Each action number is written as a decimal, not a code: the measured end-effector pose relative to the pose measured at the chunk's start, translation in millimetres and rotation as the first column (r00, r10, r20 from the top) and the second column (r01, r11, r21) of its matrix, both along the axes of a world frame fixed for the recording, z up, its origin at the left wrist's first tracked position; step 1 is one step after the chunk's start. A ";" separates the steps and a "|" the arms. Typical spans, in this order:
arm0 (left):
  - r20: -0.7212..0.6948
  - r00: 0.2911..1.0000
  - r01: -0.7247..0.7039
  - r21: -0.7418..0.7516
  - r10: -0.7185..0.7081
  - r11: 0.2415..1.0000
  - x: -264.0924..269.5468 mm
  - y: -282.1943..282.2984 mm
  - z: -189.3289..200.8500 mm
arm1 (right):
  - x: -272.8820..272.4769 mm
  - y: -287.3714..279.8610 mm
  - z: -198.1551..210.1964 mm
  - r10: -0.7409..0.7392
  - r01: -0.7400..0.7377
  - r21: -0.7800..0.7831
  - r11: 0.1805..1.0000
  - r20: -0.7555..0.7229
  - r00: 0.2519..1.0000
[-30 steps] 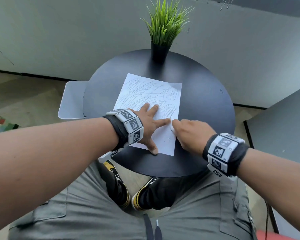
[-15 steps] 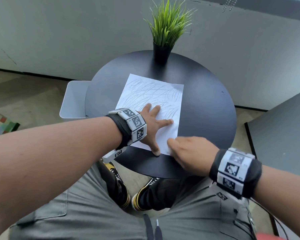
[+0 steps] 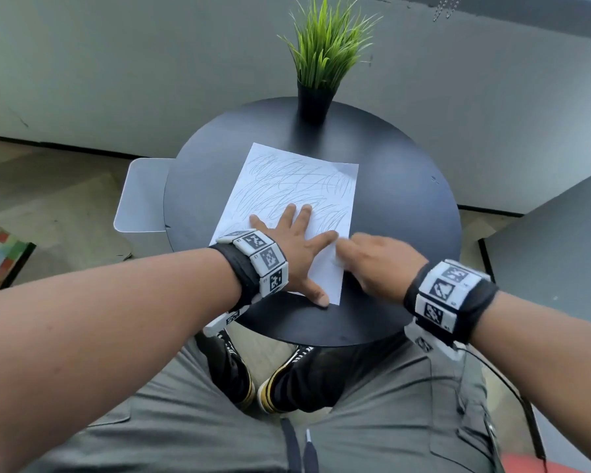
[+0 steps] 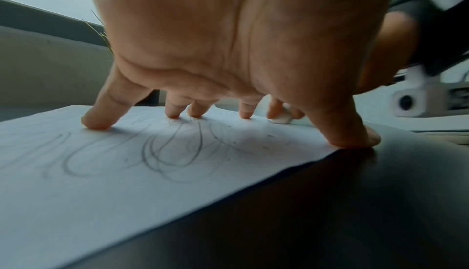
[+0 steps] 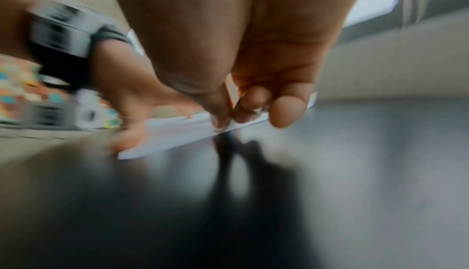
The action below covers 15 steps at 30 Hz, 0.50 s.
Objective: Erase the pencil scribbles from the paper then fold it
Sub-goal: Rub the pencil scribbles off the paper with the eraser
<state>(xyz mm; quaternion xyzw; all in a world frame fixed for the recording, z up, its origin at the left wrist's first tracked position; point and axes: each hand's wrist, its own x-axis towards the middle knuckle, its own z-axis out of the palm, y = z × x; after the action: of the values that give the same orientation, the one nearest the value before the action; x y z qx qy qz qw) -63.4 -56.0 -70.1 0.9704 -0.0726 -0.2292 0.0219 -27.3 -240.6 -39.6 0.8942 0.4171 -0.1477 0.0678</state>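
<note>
The white sheet of paper [image 3: 289, 199], covered in grey pencil scribbles [image 3: 297, 186], lies flat on my round black worktop [image 3: 400, 206]. My left hand [image 3: 296, 254] presses it with fingers [image 4: 97, 121] spread wide. My right hand [image 3: 379, 261] pinches a small white eraser [image 4: 280, 120] at the paper's right edge.

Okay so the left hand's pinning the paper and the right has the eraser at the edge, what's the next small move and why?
Probably rub the eraser further up the paper into the scribbles, with the left hand pressed flat. The right hand pinches the eraser at the sheet's right edge, the near strip looks mostly clean, and pencil lines cover the rest, so folding seems premature.
</note>
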 end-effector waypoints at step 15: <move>-0.007 1.000 0.002 0.012 -0.002 1.000 -1.5 -0.9 1.3 | -24.0 -0.4 -7.9 0.132 -0.137 -0.018 0.990 -0.192 0.973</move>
<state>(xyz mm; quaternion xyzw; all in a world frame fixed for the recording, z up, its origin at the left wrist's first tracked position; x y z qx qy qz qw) -64.9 -56.9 -68.9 0.9697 -0.0720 -0.2329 0.0159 -51.3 -240.9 -47.4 0.8445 0.4790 -0.2339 0.0513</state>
